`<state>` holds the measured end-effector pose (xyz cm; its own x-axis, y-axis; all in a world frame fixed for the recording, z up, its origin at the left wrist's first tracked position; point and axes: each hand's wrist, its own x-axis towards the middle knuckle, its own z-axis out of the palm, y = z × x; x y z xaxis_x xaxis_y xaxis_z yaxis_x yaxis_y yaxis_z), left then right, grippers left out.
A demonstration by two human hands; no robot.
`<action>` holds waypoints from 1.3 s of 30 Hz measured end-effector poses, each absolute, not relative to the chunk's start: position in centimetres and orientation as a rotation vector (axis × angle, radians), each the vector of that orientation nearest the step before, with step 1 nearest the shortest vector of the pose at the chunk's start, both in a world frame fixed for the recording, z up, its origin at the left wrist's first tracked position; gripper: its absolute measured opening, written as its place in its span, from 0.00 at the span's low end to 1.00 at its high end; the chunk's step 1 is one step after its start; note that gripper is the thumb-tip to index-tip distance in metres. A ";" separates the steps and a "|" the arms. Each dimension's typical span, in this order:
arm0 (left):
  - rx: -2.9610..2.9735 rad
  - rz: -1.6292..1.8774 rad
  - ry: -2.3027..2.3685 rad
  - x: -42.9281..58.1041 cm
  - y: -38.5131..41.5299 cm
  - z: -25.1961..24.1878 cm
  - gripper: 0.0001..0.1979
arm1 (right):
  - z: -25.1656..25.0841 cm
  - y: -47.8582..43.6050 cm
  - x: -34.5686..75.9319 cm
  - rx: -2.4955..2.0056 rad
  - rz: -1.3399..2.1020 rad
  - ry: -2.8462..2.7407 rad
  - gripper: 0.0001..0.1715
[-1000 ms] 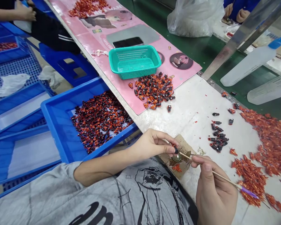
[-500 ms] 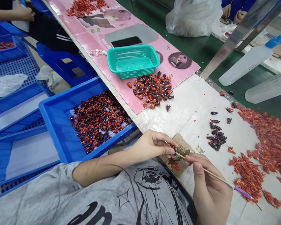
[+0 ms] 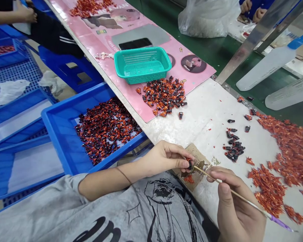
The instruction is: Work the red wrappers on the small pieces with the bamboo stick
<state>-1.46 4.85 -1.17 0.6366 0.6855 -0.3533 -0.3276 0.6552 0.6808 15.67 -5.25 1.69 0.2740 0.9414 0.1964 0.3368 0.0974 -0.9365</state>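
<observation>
Head view | blue tray [image 3: 58, 134]: lots of little red-and-black bits [image 3: 107, 129] | green basket [image 3: 146, 78]: on pink mat [image 3: 135, 99] | left grip [image 3: 164, 158]: pinching one black-and-red piece [image 3: 189, 164] at its fingertips [image 3: 183, 163], over brown card [image 3: 195, 151] on the desk [image 3: 204, 114] | right grip [image 3: 246, 215]: holding thin stick [image 3: 204, 172], tip near the piece

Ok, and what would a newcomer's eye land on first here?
Probably the teal basket on the pink mat, with a heap of black-and-orange pieces beside it. Next, the sprawling orange pile at the right of the white tabletop. Then the left hand pinching a small dark piece, and the right hand holding a thin stick toward it.
</observation>
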 end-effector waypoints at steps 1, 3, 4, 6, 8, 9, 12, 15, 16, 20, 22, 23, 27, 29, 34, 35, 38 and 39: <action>0.620 0.621 0.647 -1.5 4.8 -1.2 0.18 | 1.6 -5.3 15.6 -1.453 0.702 -1.250 0.06; 0.639 0.614 0.655 -1.5 4.8 -1.3 0.18 | 1.6 -5.2 15.4 -1.443 0.721 -1.237 0.06; 0.650 0.612 0.659 -1.6 4.8 -1.3 0.17 | 1.6 -5.1 15.2 -1.436 0.727 -1.236 0.06; 0.668 0.609 0.662 -1.6 4.8 -1.3 0.17 | 1.7 -5.0 15.0 -1.433 0.723 -1.236 0.07; 0.680 0.606 0.657 -1.6 4.7 -1.3 0.17 | 1.8 -4.9 14.8 -1.432 0.713 -1.234 0.07; 0.683 0.604 0.654 -1.6 4.7 -1.2 0.17 | 1.8 -4.8 14.8 -1.427 0.711 -1.235 0.07; 0.683 0.592 0.656 -1.5 4.6 -1.1 0.17 | 1.9 -4.8 14.8 -1.425 0.702 -1.246 0.07; 0.700 0.600 0.654 -1.5 4.6 -1.0 0.16 | 2.1 -4.8 14.8 -1.451 0.685 -1.272 0.07; 0.714 0.607 0.650 -1.5 4.6 -1.0 0.16 | 2.1 -4.8 14.8 -1.456 0.681 -1.279 0.07; 0.736 0.610 0.637 -1.4 4.5 -1.0 0.15 | 2.3 -4.8 14.7 -1.463 0.654 -1.277 0.07; 0.729 0.603 0.644 -1.4 4.5 -0.9 0.15 | 2.3 -4.9 14.7 -1.465 0.642 -1.279 0.07; 0.728 0.602 0.649 -1.4 4.5 -0.9 0.15 | 2.3 -5.0 14.7 -1.465 0.641 -1.282 0.07; 0.746 0.599 0.645 -1.3 4.5 -0.9 0.15 | 2.3 -5.1 14.8 -1.450 0.639 -1.304 0.07; 0.759 0.592 0.648 -1.3 4.4 -0.9 0.15 | 2.4 -5.2 14.7 -1.450 0.633 -1.310 0.07; 0.792 0.582 0.662 -1.3 4.3 -1.0 0.15 | 2.4 -5.3 14.7 -1.430 0.644 -1.310 0.09; 0.795 0.583 0.663 -1.3 4.3 -1.1 0.15 | 2.4 -5.3 14.8 -1.424 0.647 -1.310 0.09; 0.789 0.590 0.658 -1.2 4.2 -1.1 0.15 | 2.2 -5.2 15.0 -1.414 0.657 -1.305 0.08; 0.785 0.594 0.652 -1.2 4.2 -1.1 0.15 | 2.1 -5.2 15.0 -1.409 0.659 -1.309 0.08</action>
